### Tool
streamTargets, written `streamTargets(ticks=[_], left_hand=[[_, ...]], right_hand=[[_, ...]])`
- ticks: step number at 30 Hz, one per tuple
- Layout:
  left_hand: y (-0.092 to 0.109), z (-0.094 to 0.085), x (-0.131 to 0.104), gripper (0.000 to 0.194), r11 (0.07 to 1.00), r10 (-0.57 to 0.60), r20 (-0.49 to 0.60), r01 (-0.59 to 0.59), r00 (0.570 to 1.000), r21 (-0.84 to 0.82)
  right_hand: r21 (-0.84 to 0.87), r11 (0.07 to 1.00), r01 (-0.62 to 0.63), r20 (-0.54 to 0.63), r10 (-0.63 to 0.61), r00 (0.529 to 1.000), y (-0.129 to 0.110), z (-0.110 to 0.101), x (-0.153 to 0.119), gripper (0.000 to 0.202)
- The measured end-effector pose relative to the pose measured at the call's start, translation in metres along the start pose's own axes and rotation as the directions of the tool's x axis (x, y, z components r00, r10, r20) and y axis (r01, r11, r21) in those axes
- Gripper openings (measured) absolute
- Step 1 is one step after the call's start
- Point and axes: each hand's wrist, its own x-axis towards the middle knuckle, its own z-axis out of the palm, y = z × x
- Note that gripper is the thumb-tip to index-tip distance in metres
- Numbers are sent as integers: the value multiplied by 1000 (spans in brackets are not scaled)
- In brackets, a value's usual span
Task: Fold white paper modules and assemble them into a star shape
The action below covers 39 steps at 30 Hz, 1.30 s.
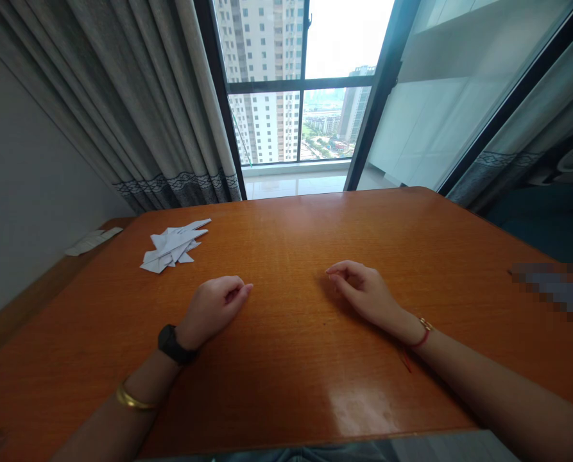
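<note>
L hand [217, 305] curled, palm hidden; R hand [360, 292] loosely bent, narrow; paper pile [174, 246] overlapped, count unclear.

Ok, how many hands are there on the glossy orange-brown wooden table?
2: your bare left hand, near the pile of folded white paper, and your bare right hand, farther right on the glossy wooden table.
</note>
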Motion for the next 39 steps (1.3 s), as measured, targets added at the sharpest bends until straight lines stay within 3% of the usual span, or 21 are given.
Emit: streamTargets(ticks=[39], left_hand=[[0,0,0,36,1000,-18,43,19,999,-24]], right_hand=[[-60,994,93,-24,-94,995,3,-2,2,10]])
